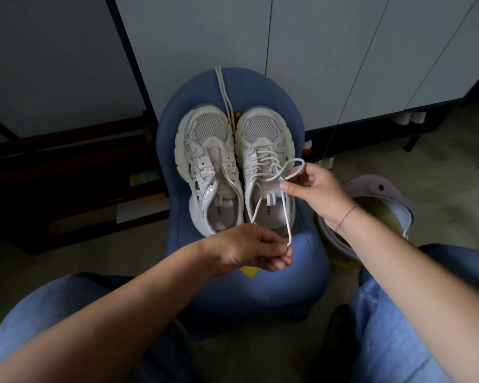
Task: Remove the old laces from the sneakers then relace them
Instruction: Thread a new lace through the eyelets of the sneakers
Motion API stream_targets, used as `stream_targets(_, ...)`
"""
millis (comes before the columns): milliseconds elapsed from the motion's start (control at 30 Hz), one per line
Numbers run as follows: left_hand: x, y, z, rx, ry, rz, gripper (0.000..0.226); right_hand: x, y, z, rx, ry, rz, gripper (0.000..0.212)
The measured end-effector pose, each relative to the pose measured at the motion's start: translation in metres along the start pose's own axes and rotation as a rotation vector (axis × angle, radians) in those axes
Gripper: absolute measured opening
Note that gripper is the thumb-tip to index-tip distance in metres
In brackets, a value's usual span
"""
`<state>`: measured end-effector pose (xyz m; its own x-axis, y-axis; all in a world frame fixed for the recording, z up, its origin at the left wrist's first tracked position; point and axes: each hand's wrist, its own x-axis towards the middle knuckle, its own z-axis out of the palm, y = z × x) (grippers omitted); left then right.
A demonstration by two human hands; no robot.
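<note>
Two white sneakers stand side by side on a blue stool (pixel 310 275), toes pointing away from me. The left sneaker (pixel 205 167) has no lace in its eyelets. The right sneaker (pixel 263 161) is laced with a white lace (pixel 271 161). My right hand (pixel 315 189) pinches a loop of that lace beside the shoe's tongue. My left hand (pixel 249 250) pinches the lace's ends at the stool's near edge, pulled toward me. A loose white lace (pixel 223 89) lies on the stool behind the toes, running between the shoes.
White cabinet doors (pixel 315 51) rise just behind the stool. A round bin (pixel 382 189) sits to the right by my knee. Dark shelving with papers (pixel 67 175) is on the left. My jeans-clad legs (pixel 53 313) flank the stool.
</note>
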<state>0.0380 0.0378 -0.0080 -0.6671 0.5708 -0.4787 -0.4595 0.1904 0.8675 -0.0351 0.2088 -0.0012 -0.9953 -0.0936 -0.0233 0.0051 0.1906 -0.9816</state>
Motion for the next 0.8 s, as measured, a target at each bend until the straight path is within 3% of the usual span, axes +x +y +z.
stream_targets(100, 0.000, -0.001, -0.003, 0.010, 0.121, 0.058, 0.016, 0.002, 0.001, 0.001, 0.012, -0.003, 0.019, 0.023)
stream_targets(267, 0.009, 0.018, -0.003, -0.401, 0.260, 0.146, 0.019, 0.005, 0.005, 0.004, 0.030, -0.010, 0.019, 0.024)
stream_targets(467, 0.026, 0.035, 0.005, -0.637, 0.327, 0.129, 0.024, 0.006, 0.007, 0.004, 0.026, -0.006, 0.010, 0.024)
stream_targets(633, 0.038, 0.027, 0.009, -0.500, 0.481, 0.176, 0.025, 0.007, 0.007, 0.004, 0.039, -0.017, 0.019, 0.023)
stream_targets(700, 0.036, 0.022, 0.006, -0.374, 0.428, 0.145, 0.026, 0.008, 0.008, 0.003, 0.030, -0.021, 0.023, 0.022)
stream_targets(800, 0.027, 0.018, 0.002, -0.081, 0.218, 0.046, 0.021, 0.007, 0.008, 0.002, 0.002, -0.029, 0.023, 0.020)
